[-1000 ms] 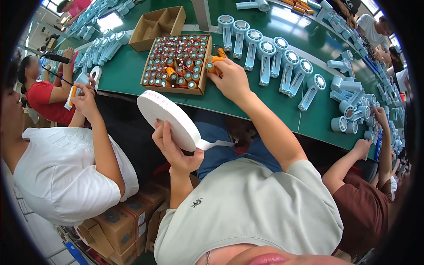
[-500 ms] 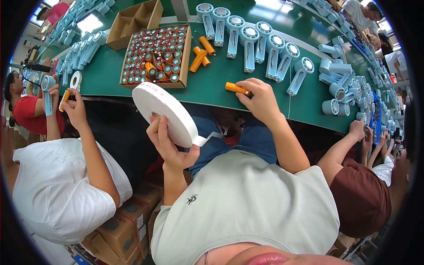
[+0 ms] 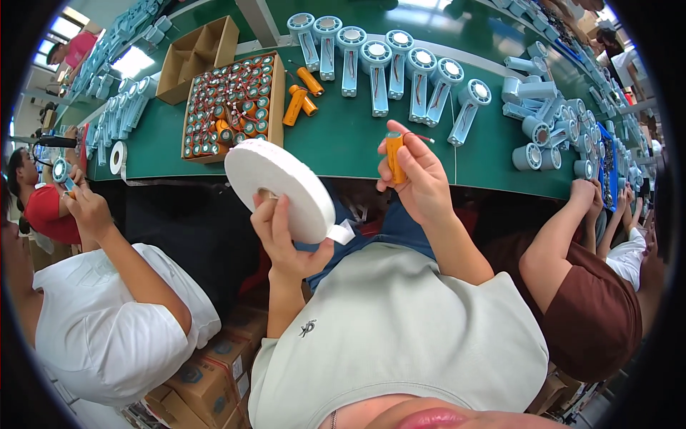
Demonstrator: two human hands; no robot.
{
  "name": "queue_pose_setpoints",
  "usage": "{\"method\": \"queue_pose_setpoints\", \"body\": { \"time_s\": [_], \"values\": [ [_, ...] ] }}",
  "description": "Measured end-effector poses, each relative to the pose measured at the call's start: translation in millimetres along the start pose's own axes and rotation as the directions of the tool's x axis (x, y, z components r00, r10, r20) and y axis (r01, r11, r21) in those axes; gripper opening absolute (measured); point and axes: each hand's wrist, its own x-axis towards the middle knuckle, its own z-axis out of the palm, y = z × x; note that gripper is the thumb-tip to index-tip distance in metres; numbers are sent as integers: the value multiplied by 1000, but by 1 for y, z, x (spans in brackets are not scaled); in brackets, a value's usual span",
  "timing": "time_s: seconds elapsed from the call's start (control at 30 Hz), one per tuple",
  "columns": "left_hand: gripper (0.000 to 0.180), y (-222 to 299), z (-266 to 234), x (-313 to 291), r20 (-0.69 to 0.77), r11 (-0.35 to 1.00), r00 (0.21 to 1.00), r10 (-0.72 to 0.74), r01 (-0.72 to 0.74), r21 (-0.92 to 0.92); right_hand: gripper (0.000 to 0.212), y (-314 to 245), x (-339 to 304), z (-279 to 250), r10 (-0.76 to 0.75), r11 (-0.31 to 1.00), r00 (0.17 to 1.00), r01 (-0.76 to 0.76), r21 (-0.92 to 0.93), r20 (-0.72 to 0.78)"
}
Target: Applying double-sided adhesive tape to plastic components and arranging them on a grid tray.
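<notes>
My left hand [image 3: 286, 239] grips a large white roll of tape [image 3: 275, 187], with fingers in its core. A short loose tape end [image 3: 341, 232] sticks out by the thumb. In my right hand [image 3: 423, 175] an orange cylindrical battery [image 3: 394, 154] stands nearly upright between fingers and thumb, its thin wires trailing right to a small white plug. The battery is above the table's near edge, apart from the roll. Beyond my hands, several pale blue fan housings [image 3: 376, 71] lie in a row, with wires showing in their handles.
A cardboard box [image 3: 276, 118] full of batteries stands on the green table [image 3: 329, 146], with loose batteries [image 3: 294, 105] beside it. Behind it is a divided carton [image 3: 174, 75]. More blue housings [image 3: 536, 129] pile up at right. Co-workers sit close on both sides.
My right hand has lifted the battery and turned it from lying flat to upright, palm now showing. The roll has shifted slightly right, and its tape end is curled closer. The view has shifted.
</notes>
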Motion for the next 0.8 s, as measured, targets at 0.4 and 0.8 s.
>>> {"method": "queue_pose_setpoints", "body": {
  "time_s": [0.4,0.8],
  "values": [
    [75,14,26,16,-12,991,993,117,-116,63,32,-33,-28,20,-136,668,931,338,-663,338],
    [69,17,31,12,24,979,984,175,-177,104,28,-41,-27,29,-94,469,944,322,-823,316]
  ]
}}
